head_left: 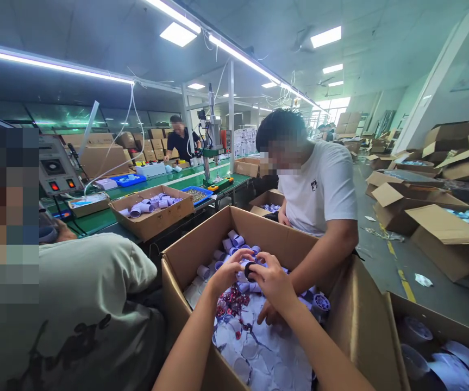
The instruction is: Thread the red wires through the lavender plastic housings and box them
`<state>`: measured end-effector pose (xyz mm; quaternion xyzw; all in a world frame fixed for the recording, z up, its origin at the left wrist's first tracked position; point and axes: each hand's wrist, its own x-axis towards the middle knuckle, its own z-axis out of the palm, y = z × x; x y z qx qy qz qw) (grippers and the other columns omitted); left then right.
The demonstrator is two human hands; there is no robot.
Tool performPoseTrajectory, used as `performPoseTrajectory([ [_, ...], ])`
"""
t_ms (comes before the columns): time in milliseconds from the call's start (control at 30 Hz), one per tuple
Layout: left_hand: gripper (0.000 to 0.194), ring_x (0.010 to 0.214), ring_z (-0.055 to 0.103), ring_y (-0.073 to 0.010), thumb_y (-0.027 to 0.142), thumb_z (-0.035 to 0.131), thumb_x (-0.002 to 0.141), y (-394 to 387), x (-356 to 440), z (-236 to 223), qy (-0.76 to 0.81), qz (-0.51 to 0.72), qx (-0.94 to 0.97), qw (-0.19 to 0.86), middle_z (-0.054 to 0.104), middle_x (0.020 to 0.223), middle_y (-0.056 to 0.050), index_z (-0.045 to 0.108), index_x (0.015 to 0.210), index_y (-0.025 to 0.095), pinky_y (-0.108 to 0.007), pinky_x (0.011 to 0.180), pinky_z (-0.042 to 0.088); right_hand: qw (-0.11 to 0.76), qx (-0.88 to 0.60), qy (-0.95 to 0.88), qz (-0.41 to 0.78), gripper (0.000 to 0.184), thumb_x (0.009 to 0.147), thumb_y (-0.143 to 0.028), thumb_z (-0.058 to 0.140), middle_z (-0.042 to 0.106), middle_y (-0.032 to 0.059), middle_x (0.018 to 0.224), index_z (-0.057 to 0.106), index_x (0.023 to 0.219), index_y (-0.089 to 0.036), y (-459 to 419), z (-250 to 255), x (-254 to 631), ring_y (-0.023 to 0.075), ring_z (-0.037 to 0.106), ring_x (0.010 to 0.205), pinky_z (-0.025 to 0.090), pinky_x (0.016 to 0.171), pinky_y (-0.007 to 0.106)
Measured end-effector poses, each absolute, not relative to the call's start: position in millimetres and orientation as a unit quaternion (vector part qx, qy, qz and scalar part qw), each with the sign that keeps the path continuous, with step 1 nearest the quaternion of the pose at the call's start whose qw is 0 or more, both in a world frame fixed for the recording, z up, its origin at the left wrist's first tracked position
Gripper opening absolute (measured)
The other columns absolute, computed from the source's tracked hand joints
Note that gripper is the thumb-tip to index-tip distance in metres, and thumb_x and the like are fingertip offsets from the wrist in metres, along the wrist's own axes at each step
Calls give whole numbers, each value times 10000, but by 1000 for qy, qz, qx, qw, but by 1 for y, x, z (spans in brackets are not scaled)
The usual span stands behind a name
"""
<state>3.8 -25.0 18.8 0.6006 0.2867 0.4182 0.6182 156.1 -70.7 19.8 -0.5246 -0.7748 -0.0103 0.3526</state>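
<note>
My left hand (226,273) and my right hand (274,281) meet over a big open cardboard box (201,247). Both pinch a small dark round part (250,270) between their fingertips. Inside the box lie several pale purple plastic cylinders (234,239) and many pale round pieces (258,347). A clump of dark red small parts (232,304) sits just under my left wrist. A co-worker's hand (270,315) reaches into the same box below my right hand.
A co-worker in a white shirt (319,190) leans over the box from the far side. Another person's back (67,304) fills the left. A green bench (164,184) holds a box of cylinders (152,209), a blue tray and a press. Open cartons (442,233) crowd the floor at right.
</note>
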Motion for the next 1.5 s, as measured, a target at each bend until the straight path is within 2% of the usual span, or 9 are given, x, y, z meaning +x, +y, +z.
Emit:
performPoseTrajectory([
  [100,337,804,565,-195,481,561,739,-24,12,20,316,449,593,588,638,847,-51,665,868,187,-299,735,438,348,-526,-776,5,189,803,-85,671,660,66,1077,739,847,-256,-73,21,150,246,610,999,527,843,368],
  [200,436,751,545,-187,581,483,810,-22,20,17,357,470,591,550,629,740,-45,617,686,185,-313,770,425,343,-537,-770,23,178,812,-95,664,682,78,1066,741,827,-254,-74,22,143,253,620,1002,531,841,372],
  [367,593,668,515,-178,648,347,852,-25,24,12,408,475,596,502,594,623,-39,564,555,183,-320,744,412,331,-552,-763,58,213,818,-71,613,639,94,1257,738,743,-227,-78,26,137,284,550,1167,500,933,422],
  [633,593,586,464,-161,680,328,809,-27,27,12,438,449,624,466,510,534,-15,486,503,198,-311,652,392,305,-576,-749,119,335,802,-3,516,632,45,1315,746,699,-224,-78,25,137,242,541,1215,496,935,363],
  [867,570,617,483,-176,692,397,757,-23,27,8,458,444,626,448,500,524,-14,493,477,205,-314,668,398,317,-607,-717,132,363,806,6,478,690,82,1213,770,772,-206,-79,16,132,239,615,1103,489,919,346],
  [967,583,605,486,-176,698,350,763,-20,28,7,468,446,611,456,492,510,-16,469,465,212,-312,650,408,329,-596,-720,133,356,821,-5,482,701,57,1187,766,809,-219,-82,17,128,226,628,1066,492,908,332],
  [1133,574,584,498,-172,689,253,775,-21,28,8,478,466,579,468,520,536,-22,437,494,223,-309,626,427,354,-602,-702,137,311,832,-23,506,656,82,1275,755,860,-208,-84,16,121,245,595,1158,486,932,351],
  [1333,515,607,491,-178,651,393,714,-25,27,11,480,471,586,453,520,523,-24,469,447,218,-326,691,415,377,-611,-676,165,354,774,8,479,715,67,1169,746,707,-215,-80,10,122,224,661,1050,506,882,328],
  [1500,477,599,475,-178,600,411,707,-25,29,11,477,469,582,462,514,517,-19,508,448,211,-318,662,392,398,-614,-660,168,389,765,9,446,722,28,1158,747,741,-236,-82,9,121,210,667,1003,510,867,322],
])
